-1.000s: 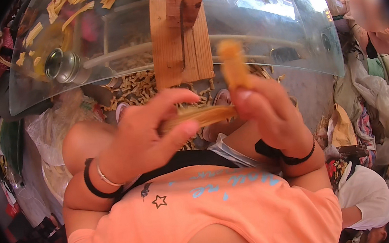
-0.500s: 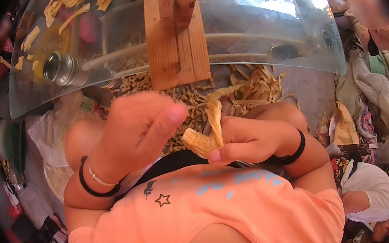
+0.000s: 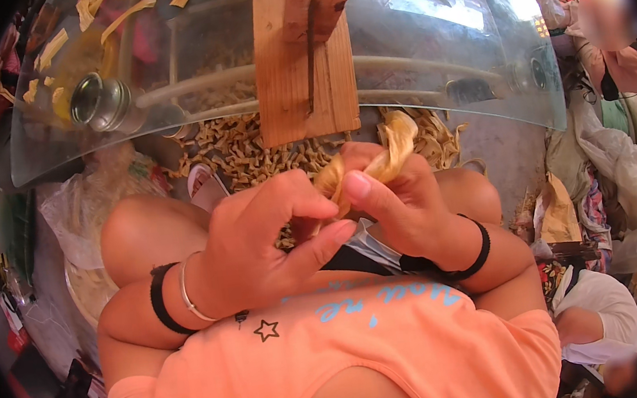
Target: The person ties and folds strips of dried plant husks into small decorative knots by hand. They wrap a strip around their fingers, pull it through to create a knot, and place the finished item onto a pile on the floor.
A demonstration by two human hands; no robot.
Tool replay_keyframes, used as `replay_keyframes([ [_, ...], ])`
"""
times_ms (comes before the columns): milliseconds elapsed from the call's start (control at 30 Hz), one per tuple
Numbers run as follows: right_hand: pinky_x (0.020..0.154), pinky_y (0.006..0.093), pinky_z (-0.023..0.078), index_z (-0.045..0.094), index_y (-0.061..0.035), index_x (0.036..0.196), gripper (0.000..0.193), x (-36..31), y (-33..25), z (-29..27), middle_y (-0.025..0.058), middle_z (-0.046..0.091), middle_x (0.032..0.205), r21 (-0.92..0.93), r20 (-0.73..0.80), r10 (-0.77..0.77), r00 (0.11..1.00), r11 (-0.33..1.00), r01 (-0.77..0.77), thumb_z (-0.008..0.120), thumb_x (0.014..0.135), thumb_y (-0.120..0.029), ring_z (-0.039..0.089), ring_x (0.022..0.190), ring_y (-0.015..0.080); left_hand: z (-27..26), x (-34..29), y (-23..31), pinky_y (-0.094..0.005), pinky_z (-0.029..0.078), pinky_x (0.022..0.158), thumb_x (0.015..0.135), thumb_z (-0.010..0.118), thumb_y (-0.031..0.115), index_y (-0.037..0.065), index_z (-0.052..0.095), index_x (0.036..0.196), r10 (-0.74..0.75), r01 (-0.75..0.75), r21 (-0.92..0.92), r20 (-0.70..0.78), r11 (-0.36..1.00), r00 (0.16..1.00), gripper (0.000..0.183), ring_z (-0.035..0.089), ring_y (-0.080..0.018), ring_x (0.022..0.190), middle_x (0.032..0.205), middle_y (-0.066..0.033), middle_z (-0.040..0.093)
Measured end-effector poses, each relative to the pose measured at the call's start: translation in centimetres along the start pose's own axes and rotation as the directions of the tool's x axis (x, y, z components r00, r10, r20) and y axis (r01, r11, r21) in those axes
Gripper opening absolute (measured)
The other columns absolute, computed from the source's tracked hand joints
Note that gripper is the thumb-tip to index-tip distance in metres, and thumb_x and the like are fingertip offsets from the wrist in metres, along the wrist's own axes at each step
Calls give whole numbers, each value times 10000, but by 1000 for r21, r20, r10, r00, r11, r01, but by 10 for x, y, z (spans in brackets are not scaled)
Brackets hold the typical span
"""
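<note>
Both my hands are together over my lap, working a twisted, straw-yellow strip that looks like corn husk (image 3: 396, 139). My right hand (image 3: 406, 205) is closed on it, thumb pressed against the strip, and one end sticks up beyond my fingers. From the other side my left hand (image 3: 275, 227) meets it, with thumb and fingers curled in a pinch around the strip's lower part. What lies between those left fingertips is mostly hidden. Below and beyond my hands is a heap of small twisted yellow pieces (image 3: 239, 157) on the floor.
A glass tabletop (image 3: 428, 61) spans the far side, bearing a wooden block stand (image 3: 306, 90) and loose yellow strips (image 3: 129, 18). Clear plastic sheeting (image 3: 88, 209) lies to my left. Plastic bags (image 3: 620, 188) and another person in white (image 3: 598, 308) are at the right.
My left hand has come down and right to meet my right hand at the strip. My right hand has moved slightly right and up, turning the strip.
</note>
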State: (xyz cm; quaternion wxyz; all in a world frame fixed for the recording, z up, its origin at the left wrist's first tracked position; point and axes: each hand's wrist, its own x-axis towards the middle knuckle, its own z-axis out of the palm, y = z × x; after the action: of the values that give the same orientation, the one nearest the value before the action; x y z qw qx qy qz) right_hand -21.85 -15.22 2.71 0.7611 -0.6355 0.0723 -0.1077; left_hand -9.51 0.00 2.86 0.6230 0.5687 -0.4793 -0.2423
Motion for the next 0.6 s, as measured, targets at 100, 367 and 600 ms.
replay_keyframes([
  [100,567,225,355,685,17,908,165,1,-10,-4,26,607,863,109,-12,53,999,993,-52,599,965,-112,481,684,59,-16,3,-9,-321,491,745,828,650,13,14,571,996,-9,8,32,24,999,1000,185,610,-205,840,948,-110,621],
  [367,712,259,435,714,1,987,110,2,-13,-6,51,657,926,167,125,-3,992,986,-18,687,886,-33,563,822,112,-13,20,-13,-349,393,959,801,617,29,-5,515,1190,13,17,-129,226,991,974,404,515,-227,1046,1126,-129,515],
  [600,618,293,483,673,-13,993,264,1,-10,-12,74,647,849,-567,70,-370,926,750,342,785,755,-16,607,731,186,-3,13,-4,-281,475,811,869,609,3,-12,475,1160,-151,192,-438,126,878,980,321,550,-124,906,1027,-83,532],
])
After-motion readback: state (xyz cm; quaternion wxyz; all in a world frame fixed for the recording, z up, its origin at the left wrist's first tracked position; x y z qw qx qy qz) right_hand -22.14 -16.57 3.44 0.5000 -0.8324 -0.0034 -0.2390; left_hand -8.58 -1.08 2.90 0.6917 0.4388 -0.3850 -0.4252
